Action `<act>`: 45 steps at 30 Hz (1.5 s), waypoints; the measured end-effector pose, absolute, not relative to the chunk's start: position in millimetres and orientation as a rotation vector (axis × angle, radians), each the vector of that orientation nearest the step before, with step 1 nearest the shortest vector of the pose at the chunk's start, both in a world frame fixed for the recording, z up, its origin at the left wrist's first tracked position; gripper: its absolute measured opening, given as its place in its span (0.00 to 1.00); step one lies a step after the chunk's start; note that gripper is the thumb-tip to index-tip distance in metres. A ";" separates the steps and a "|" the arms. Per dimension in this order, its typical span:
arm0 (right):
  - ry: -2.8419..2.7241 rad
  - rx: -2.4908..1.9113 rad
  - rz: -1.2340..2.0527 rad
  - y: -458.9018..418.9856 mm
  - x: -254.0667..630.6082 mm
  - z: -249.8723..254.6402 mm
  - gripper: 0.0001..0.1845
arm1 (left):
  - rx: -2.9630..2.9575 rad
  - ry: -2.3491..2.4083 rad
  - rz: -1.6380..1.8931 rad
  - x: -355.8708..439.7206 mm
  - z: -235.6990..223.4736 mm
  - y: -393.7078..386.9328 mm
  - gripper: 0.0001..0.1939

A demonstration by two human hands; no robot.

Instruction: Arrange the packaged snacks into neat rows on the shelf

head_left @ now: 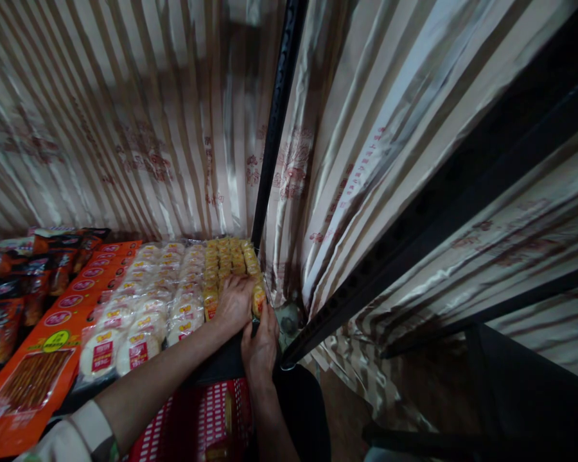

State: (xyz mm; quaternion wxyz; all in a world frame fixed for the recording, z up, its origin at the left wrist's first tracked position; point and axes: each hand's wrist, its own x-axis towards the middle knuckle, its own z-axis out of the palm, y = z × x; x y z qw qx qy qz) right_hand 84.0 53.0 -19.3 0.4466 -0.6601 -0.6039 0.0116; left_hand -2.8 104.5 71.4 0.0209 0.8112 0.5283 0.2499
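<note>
Rows of small yellow snack packets (225,251) stand at the right end of the shelf. My left hand (237,300) reaches over them, its fingers bent and closed around packets in the row; its fingertips are partly hidden. At the front of the rightmost row, my right hand (261,340) has its fingers and thumb against the front yellow packet (259,300). To the left of my left hand are rows of round white packaged cakes (139,333) in clear wrappers with red labels.
Orange snack bags (52,340) and dark orange packets (38,273) lie farther left. A red basket (173,417) sits below the shelf edge. Black metal posts (274,128) rise beside my right hand, before patterned curtains (164,128).
</note>
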 end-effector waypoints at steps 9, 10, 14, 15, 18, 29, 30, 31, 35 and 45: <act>-1.512 -1.630 0.041 52.9 82.5 -16.4 0.28 | 2.562 1.593 0.749 -6.6 71.0 101.8 0.22; -1.508 -1.629 0.038 52.8 82.3 -16.3 0.28 | 2.560 1.594 0.758 -7.5 69.6 102.1 0.22; -1.505 -1.625 0.049 52.1 82.2 -14.7 0.28 | 2.554 1.590 0.784 -10.6 69.2 109.1 0.22; -1.506 -1.624 0.056 51.9 82.4 -14.1 0.28 | 2.564 1.575 0.784 -10.9 71.0 112.1 0.22; -1.522 -1.628 0.053 51.2 82.8 -12.6 0.28 | 2.654 1.455 0.693 -9.5 79.6 121.8 0.22; -1.545 -1.682 0.011 50.2 79.7 -21.6 0.29 | 2.779 1.375 0.298 -2.2 100.7 144.4 0.19; -1.547 -1.684 0.011 49.9 79.5 -21.6 0.29 | 2.788 1.370 0.299 -2.6 100.9 145.5 0.18; -1.549 -1.686 0.011 49.6 79.3 -21.3 0.29 | 2.799 1.362 0.300 -2.9 101.1 146.4 0.17; -1.536 -1.695 0.018 48.6 78.5 -19.3 0.30 | 2.847 1.335 0.323 -1.3 101.7 148.2 0.15; -1.560 -1.753 0.065 45.5 77.2 -10.9 0.30 | 2.860 1.285 0.255 0.2 98.7 153.2 0.17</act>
